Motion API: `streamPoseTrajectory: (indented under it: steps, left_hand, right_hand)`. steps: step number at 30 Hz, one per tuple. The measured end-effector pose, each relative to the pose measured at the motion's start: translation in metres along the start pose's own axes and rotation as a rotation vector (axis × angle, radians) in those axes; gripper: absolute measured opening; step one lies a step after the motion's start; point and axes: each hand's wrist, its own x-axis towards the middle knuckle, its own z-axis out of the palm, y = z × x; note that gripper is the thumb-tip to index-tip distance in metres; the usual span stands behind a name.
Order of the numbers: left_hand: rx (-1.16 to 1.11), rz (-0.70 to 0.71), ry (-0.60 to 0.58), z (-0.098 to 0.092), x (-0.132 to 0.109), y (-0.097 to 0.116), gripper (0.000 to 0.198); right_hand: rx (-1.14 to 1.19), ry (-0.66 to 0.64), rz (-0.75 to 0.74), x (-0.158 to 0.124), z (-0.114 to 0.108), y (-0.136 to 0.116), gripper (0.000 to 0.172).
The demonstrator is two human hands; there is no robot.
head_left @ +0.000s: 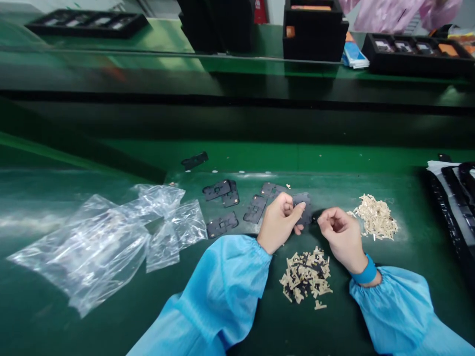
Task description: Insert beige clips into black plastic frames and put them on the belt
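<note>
Between thumb and fingers, my left hand (282,220) holds a flat dark plastic part (305,207). My right hand (339,232) is just right of that part, its thumb and forefinger pinched at a small black piece (315,216) that is too small to make out well. A pile of mixed beige and black small pieces (307,274) lies below, between my hands. To the right of my right hand is a heap of beige pieces (376,217). Several similar dark parts (222,224) lie on the green table left of my left hand.
Clear plastic bags (107,247) spread over the left of the table (156,316). Black trays with strips (454,207) stand at the right edge. On the raised shelf behind are black trays (87,23), stacked black boxes (314,34) and another compartment tray (415,53).
</note>
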Motion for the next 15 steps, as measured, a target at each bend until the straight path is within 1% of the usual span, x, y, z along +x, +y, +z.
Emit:
streamPoseTrajectory:
  steps: [8, 15]
  left_hand:
    - [0.043, 0.075, 0.062, 0.0, -0.009, -0.003, 0.038]
    - [0.099, 0.152, 0.093, 0.001, -0.011, -0.002, 0.034]
  right_hand:
    - [-0.088, 0.016, 0.002, -0.005, 0.005, -0.006, 0.01]
    - [-0.134, -0.002, 0.007, -0.006, 0.005, -0.007, 0.01]
